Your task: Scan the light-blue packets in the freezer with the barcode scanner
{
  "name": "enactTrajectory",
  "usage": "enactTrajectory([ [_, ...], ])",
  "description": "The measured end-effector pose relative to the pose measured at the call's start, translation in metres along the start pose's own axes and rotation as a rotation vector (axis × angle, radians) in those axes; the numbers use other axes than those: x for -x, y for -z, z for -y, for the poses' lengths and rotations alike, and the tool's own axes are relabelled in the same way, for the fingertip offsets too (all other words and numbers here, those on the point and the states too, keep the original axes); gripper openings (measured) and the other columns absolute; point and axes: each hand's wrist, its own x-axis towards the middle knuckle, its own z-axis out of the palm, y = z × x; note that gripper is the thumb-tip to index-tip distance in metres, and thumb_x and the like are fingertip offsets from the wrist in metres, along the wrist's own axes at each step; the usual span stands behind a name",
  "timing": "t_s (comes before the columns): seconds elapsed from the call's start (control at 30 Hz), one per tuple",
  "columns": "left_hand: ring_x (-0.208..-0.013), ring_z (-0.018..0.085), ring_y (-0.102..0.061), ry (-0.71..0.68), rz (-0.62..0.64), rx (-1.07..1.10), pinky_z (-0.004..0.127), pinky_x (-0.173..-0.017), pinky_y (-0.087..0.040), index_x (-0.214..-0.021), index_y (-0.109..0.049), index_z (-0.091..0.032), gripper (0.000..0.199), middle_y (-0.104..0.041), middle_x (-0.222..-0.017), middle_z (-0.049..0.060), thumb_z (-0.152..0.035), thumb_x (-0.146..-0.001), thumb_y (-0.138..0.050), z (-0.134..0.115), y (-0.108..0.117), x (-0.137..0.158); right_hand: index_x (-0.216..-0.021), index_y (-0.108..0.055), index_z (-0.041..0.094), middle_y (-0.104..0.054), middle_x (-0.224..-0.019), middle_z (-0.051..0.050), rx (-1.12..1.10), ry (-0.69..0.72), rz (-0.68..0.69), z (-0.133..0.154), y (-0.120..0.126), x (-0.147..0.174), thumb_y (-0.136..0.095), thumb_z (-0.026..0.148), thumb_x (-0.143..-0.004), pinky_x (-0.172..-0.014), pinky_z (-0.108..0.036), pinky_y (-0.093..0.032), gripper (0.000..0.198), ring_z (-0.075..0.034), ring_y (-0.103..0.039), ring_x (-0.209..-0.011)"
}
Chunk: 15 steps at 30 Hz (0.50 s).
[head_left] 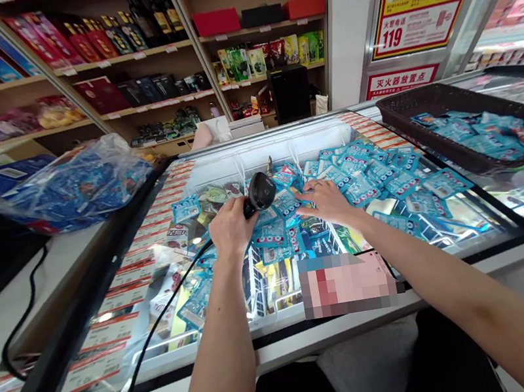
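Note:
My left hand (231,228) is wrapped round the handle of a black barcode scanner (262,190), whose head points away over the freezer's glass top. A black cable (162,318) runs from the scanner down past my left forearm. Over a spread of small blue snack packets (270,233), my right hand (325,202) lies with its fingers stretched apart, fingertips at the packets just right of the scanner. More blue packets (371,175) are heaped on the glass to the right of that hand. Whether its fingertips press on one packet is hard to see.
A dark basket (480,102) with blue packets stands at the right. On the left counter lies a clear plastic bag (85,177) full of blue packs. A phone-like object (378,270), partly pixelated, rests at the freezer's front edge. Stocked shelves (120,56) line the back.

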Motion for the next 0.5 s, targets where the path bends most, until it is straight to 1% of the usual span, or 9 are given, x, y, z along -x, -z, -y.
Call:
enactTrajectory([
  [0.13,-0.092,0.025,-0.061,0.003,0.003,-0.001,0.031,-0.061,-0.040,-0.109,-0.059,-0.023,0.035,-0.066,-0.097,0.007,-0.045,-0.082,-0.051,0.000,0.000,0.000,-0.104,-0.069,0.031,-0.058,-0.121,-0.003,-0.074,-0.030,0.039,-0.009,0.001,-0.002,-0.055,0.049,-0.084,-0.093,-0.042,-0.036,0.030,-0.023,-0.052,-0.108],
  [0.2,-0.093,0.025,-0.061,0.002,0.006,0.000,0.030,-0.061,-0.040,-0.109,-0.058,-0.023,0.036,-0.066,-0.098,0.006,-0.045,-0.082,-0.052,0.000,0.000,0.000,-0.109,-0.067,0.031,-0.057,-0.123,-0.003,-0.081,-0.026,0.052,-0.011,0.004,-0.002,-0.055,0.041,-0.086,-0.094,-0.041,-0.036,0.028,-0.022,-0.051,-0.110],
  [0.23,-0.093,0.025,-0.061,0.000,0.007,-0.001,0.030,-0.061,-0.039,-0.110,-0.058,-0.023,0.036,-0.066,-0.098,0.006,-0.045,-0.082,-0.052,0.000,0.000,0.000,-0.113,-0.064,0.033,-0.056,-0.126,-0.003,-0.075,-0.001,0.055,-0.012,0.006,-0.001,-0.054,0.037,-0.087,-0.096,-0.042,-0.036,0.028,-0.022,-0.049,-0.114],
  [0.3,-0.093,0.025,-0.061,-0.002,0.008,-0.004,0.030,-0.061,-0.039,-0.110,-0.058,-0.024,0.035,-0.066,-0.099,0.005,-0.045,-0.082,-0.052,0.000,0.000,-0.001,-0.119,-0.060,0.037,-0.049,-0.135,0.000,-0.064,0.101,0.066,-0.012,0.010,0.000,-0.050,0.033,-0.090,-0.099,-0.045,-0.033,0.031,-0.023,-0.043,-0.122],
  [0.37,-0.093,0.025,-0.061,-0.002,0.009,-0.005,0.031,-0.061,-0.039,-0.110,-0.058,-0.024,0.035,-0.066,-0.100,0.005,-0.045,-0.082,-0.051,0.000,0.000,-0.001,-0.116,-0.061,0.039,-0.046,-0.138,0.004,-0.074,0.196,0.085,-0.012,0.013,0.001,-0.046,0.036,-0.092,-0.100,-0.046,-0.031,0.029,-0.023,-0.039,-0.126],
  [0.4,-0.093,0.025,-0.061,-0.002,0.012,-0.004,0.031,-0.061,-0.039,-0.110,-0.058,-0.025,0.036,-0.066,-0.101,0.005,-0.046,-0.082,-0.051,0.000,-0.001,-0.001,-0.111,-0.063,0.038,-0.048,-0.137,0.004,-0.088,0.208,0.091,-0.012,0.013,0.001,-0.044,0.040,-0.092,-0.100,-0.046,-0.032,0.027,-0.022,-0.041,-0.125],
  [0.43,-0.093,0.025,-0.061,-0.002,0.018,-0.002,0.031,-0.061,-0.039,-0.110,-0.058,-0.024,0.036,-0.066,-0.101,0.005,-0.046,-0.082,-0.051,0.000,-0.001,-0.001,-0.106,-0.066,0.035,-0.052,-0.133,0.003,-0.104,0.193,0.088,-0.013,0.013,0.001,-0.043,0.044,-0.092,-0.099,-0.044,-0.033,0.029,-0.022,-0.044,-0.123],
  [0.5,-0.092,0.025,-0.061,-0.004,0.028,0.000,0.031,-0.061,-0.039,-0.110,-0.058,-0.024,0.036,-0.066,-0.102,0.006,-0.046,-0.083,-0.050,0.000,-0.002,-0.001,-0.094,-0.070,0.028,-0.060,-0.121,-0.001,-0.129,0.109,0.059,-0.015,0.010,0.000,-0.041,0.053,-0.090,-0.097,-0.041,-0.036,0.038,-0.022,-0.051,-0.114],
])
